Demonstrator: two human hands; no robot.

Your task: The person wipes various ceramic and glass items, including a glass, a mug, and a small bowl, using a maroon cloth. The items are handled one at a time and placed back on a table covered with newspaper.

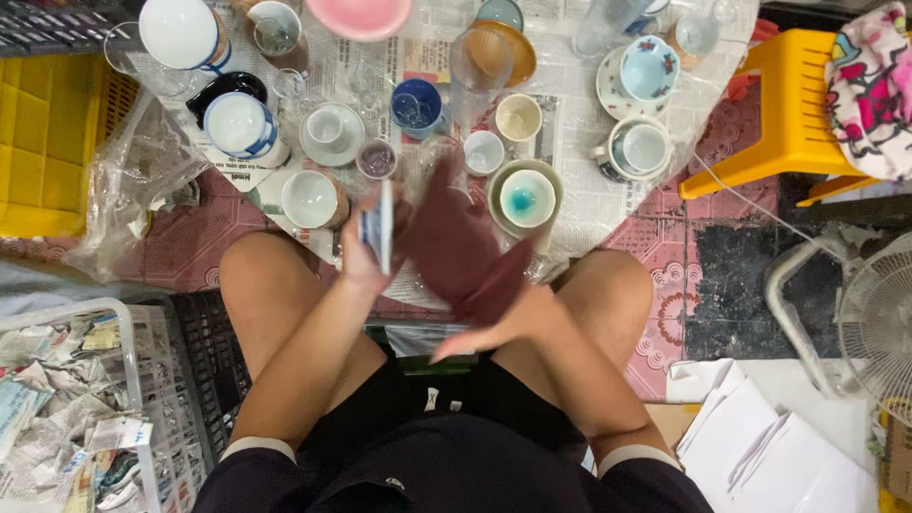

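Above knees: left hand (366, 249) pinching small plate (382, 226); right hand (494, 328) gripping soft maroon cloth (456, 242).

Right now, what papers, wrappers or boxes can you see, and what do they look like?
Newspaper sheet: spread under the cups, grey-white with print.
Crumpled newspaper: in a white basket, lower left.
Clear plastic bag: left of the cups, crinkled.
White paper stack: lower right, plain.
No screens or signs.

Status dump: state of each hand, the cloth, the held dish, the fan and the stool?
left hand: gripping a small white-and-blue dish, held on edge
right hand: holding a maroon cloth, blurred
teal-centred bowl: upright, empty
fan: lying on floor
yellow stool: upright, cloth on it
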